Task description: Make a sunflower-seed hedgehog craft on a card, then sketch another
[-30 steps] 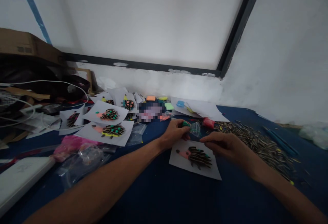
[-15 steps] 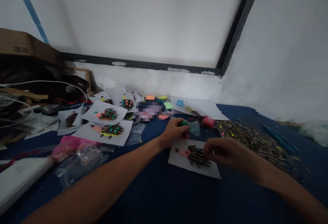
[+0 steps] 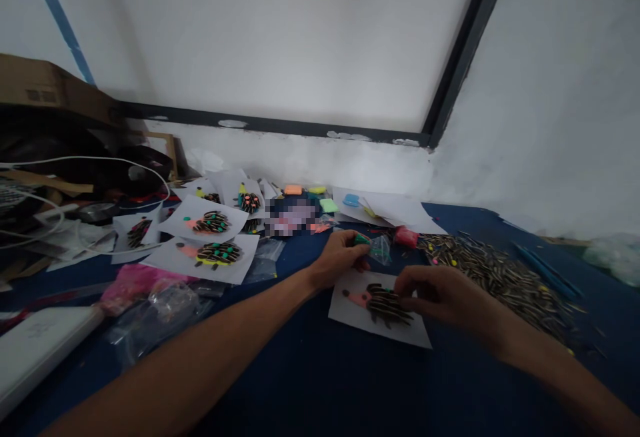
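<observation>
My left hand (image 3: 343,257) is closed on a small clear plastic bag (image 3: 381,249) with green clay in it, held just beyond a white paper card (image 3: 345,314). On that card lies a hedgehog figure (image 3: 386,305) with a pink clay face, a brown nose and dark striped seeds as spines. A small green dot shows near its top. My right hand (image 3: 433,290) is over the card's right side, thumb and fingertips bent together at the spines. Whatever sits between those fingertips is too small to make out.
A broad heap of striped seeds (image 3: 500,277) spreads at the right, beside blue tweezers-like sticks (image 3: 547,270). Finished-looking hedgehog cards (image 3: 245,269) overlap at the left. Coloured clay blocks (image 3: 293,190) sit along the wall. Plastic bags (image 3: 165,310) and a white box (image 3: 45,350) lie front left.
My right hand has shifted slightly up and left over the hedgehog's spines. My left hand and the bag stay in place.
</observation>
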Demonstrator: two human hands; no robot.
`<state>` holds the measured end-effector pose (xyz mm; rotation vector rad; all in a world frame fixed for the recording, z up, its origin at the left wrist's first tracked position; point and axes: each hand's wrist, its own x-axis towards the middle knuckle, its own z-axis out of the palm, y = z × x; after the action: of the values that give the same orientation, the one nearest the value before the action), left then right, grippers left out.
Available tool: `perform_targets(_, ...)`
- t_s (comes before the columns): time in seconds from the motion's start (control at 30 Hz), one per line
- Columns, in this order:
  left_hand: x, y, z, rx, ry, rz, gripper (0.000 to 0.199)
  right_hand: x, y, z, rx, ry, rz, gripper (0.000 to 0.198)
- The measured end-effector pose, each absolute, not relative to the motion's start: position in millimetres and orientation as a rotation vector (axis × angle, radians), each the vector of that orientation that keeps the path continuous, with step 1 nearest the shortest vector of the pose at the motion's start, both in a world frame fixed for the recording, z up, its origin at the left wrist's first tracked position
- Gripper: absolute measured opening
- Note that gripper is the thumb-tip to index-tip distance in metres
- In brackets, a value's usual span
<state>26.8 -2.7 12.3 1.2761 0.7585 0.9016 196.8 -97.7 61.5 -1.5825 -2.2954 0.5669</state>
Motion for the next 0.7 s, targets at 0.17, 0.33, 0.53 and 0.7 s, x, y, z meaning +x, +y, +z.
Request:
perform_targets(0.17,27.3,-2.6,12.6,1.282,0.773,0.903,0.005,190.4,-97.9,62.7,-1.624,-2.383,0.407,0.013)
perform_targets(0.33,27.5,-3.1,13.8,1.278,0.789,0.905,0.006,190.9,-94.9,54.9,-1.536,-2.445,0.375,0.016)
perform_targets(0.53,26.9,-4.2,15.8,1.280,0.791,0.898,0.007,190.1,-96.7,50.8,-1.530,-2.435,0.264,0.016)
perform_targets(0.7,26.7,-3.4,14.7,1.284,0.775,0.907,0.008,188.8,-98.3,53.5,-1.526,-2.442,0.234,0.015)
